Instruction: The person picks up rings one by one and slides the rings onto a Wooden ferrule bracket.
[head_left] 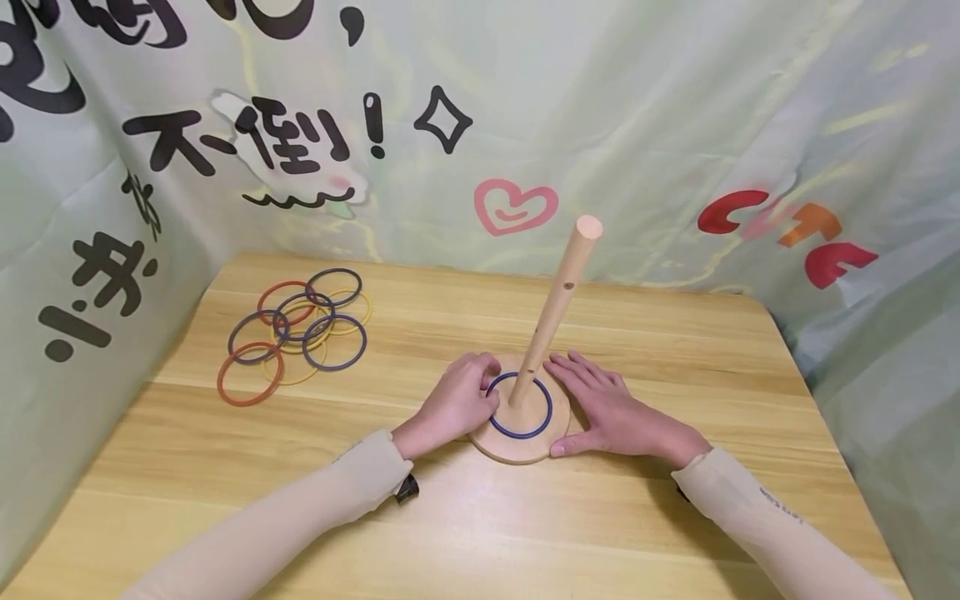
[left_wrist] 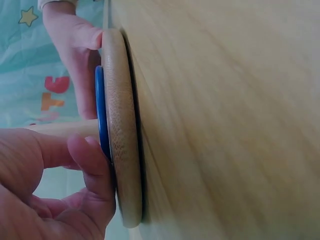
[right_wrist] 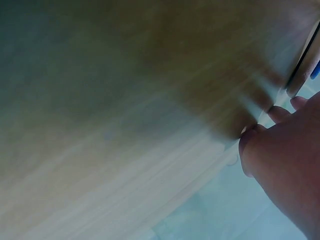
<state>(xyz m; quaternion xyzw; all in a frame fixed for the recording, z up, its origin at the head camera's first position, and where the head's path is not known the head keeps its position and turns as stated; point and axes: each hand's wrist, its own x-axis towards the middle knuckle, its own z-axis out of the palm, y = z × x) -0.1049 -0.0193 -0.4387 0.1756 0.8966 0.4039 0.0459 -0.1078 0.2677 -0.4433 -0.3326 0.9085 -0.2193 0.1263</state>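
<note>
Blue ring [head_left: 520, 436] around peg [head_left: 557, 310], left grip [head_left: 459, 400] pinching it, right grip [head_left: 612, 412] released at base [head_left: 517, 451], overlapping rings [head_left: 303, 340] leftward

A thin blue ring [left_wrist: 103, 112] lies at the left grip [head_left: 457, 402], flat on a pale, round wooden base [head_left: 517, 450] that touches the right grip [head_left: 615, 412]. It encircles an upright wooden pole [head_left: 555, 317] between both.

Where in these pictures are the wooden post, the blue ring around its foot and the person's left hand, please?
Wooden post [head_left: 553, 312]: head view, about midway up its shaft.
Blue ring [head_left: 521, 436]: head view, on its near edge.
Left hand [head_left: 454, 402]: head view, on the back of the hand.
</note>
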